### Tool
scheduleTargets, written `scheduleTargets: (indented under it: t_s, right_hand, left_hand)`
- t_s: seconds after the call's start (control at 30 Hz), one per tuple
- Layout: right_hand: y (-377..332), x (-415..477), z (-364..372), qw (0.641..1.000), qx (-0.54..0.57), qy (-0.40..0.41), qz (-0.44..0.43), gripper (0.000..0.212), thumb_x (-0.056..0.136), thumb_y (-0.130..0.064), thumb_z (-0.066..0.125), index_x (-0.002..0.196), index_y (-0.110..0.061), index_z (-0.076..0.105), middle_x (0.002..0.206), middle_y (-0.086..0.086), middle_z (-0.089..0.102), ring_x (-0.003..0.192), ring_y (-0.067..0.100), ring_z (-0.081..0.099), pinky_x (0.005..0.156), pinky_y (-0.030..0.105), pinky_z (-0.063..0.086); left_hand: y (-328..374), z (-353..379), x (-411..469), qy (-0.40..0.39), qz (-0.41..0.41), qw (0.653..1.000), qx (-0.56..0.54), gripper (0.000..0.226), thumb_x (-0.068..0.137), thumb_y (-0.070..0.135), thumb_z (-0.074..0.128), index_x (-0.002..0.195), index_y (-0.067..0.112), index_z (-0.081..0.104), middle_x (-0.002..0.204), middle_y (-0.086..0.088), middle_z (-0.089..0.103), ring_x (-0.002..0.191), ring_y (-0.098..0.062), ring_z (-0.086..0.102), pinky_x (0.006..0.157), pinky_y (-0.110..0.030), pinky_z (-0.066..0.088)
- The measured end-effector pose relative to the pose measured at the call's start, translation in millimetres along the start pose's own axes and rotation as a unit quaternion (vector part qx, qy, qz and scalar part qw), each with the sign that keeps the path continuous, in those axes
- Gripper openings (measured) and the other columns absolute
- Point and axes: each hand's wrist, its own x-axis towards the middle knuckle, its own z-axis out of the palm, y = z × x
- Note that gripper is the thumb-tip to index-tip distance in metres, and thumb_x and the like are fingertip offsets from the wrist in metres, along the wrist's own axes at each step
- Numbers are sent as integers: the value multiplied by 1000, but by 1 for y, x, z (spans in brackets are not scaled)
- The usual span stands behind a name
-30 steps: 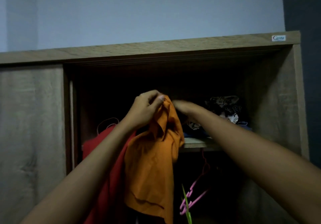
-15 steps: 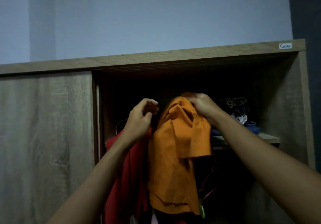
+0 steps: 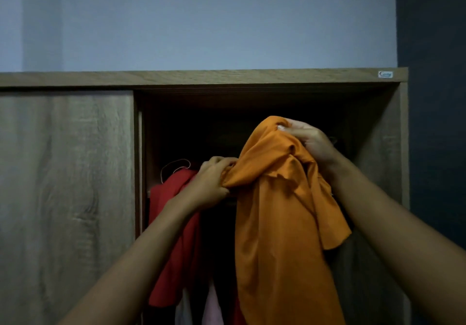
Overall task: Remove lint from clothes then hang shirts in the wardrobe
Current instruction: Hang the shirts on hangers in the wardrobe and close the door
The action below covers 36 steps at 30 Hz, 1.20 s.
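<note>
Both hands are raised: the left hand (image 3: 211,183) clutches a fold of the orange shirt (image 3: 282,211), and the right hand (image 3: 310,143), higher, grips its bunched top, with the cloth hanging below them. I can't tell whether that bundle is hooked on anything, so a slack grip could drop it. Just behind the left hand, the red shirt (image 3: 174,223) in the wardrobe (image 3: 201,77) could get tugged off its thin hanger (image 3: 176,163).
</note>
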Motion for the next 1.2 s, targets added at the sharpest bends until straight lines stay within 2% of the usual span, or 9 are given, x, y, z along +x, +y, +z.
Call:
scheduleTargets:
  t_s: [0.13, 0.3, 0.4, 0.57, 0.67, 0.83, 0.97, 1.07, 1.2]
  right_hand:
    - [-8, -15, -12, 997, -59, -37, 35, 18, 89, -18, 55, 103, -17, 66, 80, -1, 62, 67, 9, 56, 64, 20, 48]
    - [26, -21, -34, 959, -242, 27, 141, 19, 96, -13, 52, 102, -15, 71, 107, 15, 71, 97, 28, 65, 90, 41, 50]
    - [50, -28, -36, 952, -206, 46, 223, 21, 94, -7, 53, 103, -10, 71, 113, 23, 68, 102, 35, 66, 100, 50, 47]
    - [62, -44, -17, 899, -255, -128, 331, 25, 96, -11, 52, 117, -12, 65, 116, 16, 68, 105, 32, 66, 90, 39, 53]
    - [63, -56, 9, 920, -277, -87, 265, 22, 97, -22, 53, 113, -28, 67, 102, 0, 69, 90, 24, 62, 76, 33, 48]
    - [72, -100, 57, 982, -120, -2, 144, 34, 88, -46, 59, 118, -32, 65, 114, -4, 71, 107, 12, 67, 92, 36, 54]
    - [111, -115, 85, 955, -267, 83, 98, 19, 80, -39, 73, 96, -29, 71, 88, -7, 74, 77, 1, 69, 67, 19, 56]
    - [127, -112, 77, 921, -348, 128, 117, 9, 85, -21, 66, 80, -25, 73, 74, -3, 71, 64, 6, 68, 56, 25, 58]
    - [131, -108, 56, 915, -344, 128, 168, 22, 90, -19, 56, 72, -15, 68, 68, 3, 70, 62, 18, 67, 61, 35, 56]
  left_hand:
    - [-7, -4, -5, 34, 56, 998, 5, 36, 82, 7, 65, 113, 24, 72, 124, -4, 65, 118, -18, 59, 97, -26, 44]
    - [0, -26, -15, 49, 45, 984, -164, 33, 78, -7, 54, 80, 20, 72, 80, -2, 72, 71, -7, 65, 66, -26, 52]
    - [20, -37, -20, 32, 63, 982, -175, 23, 91, 6, 58, 75, 17, 71, 76, -6, 70, 70, -14, 66, 66, -32, 53]
    - [43, -44, -24, -6, 25, 985, -168, 27, 98, 18, 55, 81, 19, 76, 85, -4, 74, 82, -19, 71, 79, -35, 56]
    - [45, -43, -28, -42, -7, 987, -153, 31, 95, 28, 59, 77, 13, 79, 80, -6, 76, 74, -20, 70, 74, -39, 57]
    - [48, -29, -46, -88, -69, 990, -80, 37, 87, 30, 66, 57, 9, 70, 54, -3, 51, 47, -15, 40, 46, -24, 31]
    - [47, -15, -55, -121, -81, 987, -69, 35, 89, 25, 63, 58, 8, 61, 47, 1, 39, 39, -12, 30, 43, -24, 27]
    - [39, -18, -57, -111, -82, 987, -80, 40, 90, 22, 65, 51, 12, 63, 44, 3, 43, 39, -8, 34, 42, -22, 29]
    - [19, -22, -59, -121, -67, 988, -62, 24, 90, 27, 67, 80, 9, 78, 74, -18, 69, 62, -18, 54, 60, -32, 44]
